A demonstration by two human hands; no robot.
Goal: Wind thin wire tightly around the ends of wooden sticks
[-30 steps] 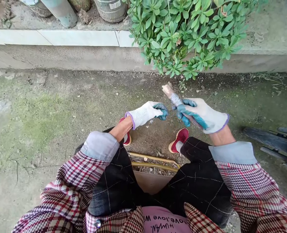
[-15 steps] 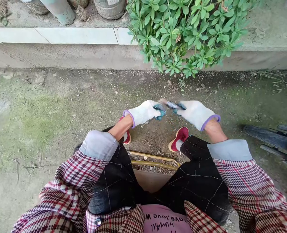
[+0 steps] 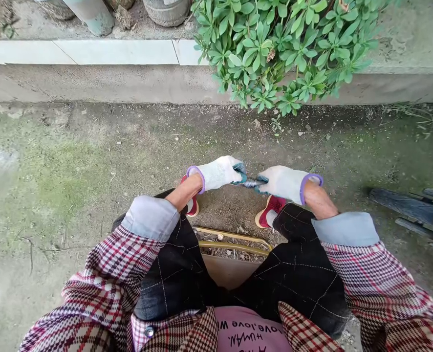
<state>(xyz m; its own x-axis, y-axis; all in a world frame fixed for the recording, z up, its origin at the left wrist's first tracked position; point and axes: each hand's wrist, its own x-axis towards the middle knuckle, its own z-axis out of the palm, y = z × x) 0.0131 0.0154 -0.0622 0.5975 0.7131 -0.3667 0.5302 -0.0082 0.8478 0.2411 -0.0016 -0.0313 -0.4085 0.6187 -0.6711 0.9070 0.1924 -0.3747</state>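
Both my hands wear white knit gloves with purple cuffs and blue-green fingers. My right hand [image 3: 280, 183] is closed around one end of a short rod wound with a silvery, wire-like coil [image 3: 250, 183]. My left hand [image 3: 224, 171] is closed at the coil's other end; its fingertips point down and hide whatever they pinch. The coil shows in the small gap between the two hands, above the ground and between my red shoes.
I sit on a low seat with a yellow metal frame [image 3: 234, 247]. A leafy green bush [image 3: 286, 54] overhangs the white-tiled ledge [image 3: 117, 52] ahead. Pots [image 3: 167, 12] stand behind the ledge. A dark wheel [image 3: 403, 203] is at the right.
My right hand has moved left and down, bringing the coil level and close to my left fingers. The rod's brownish tip, visible before, is now hidden by my left hand.
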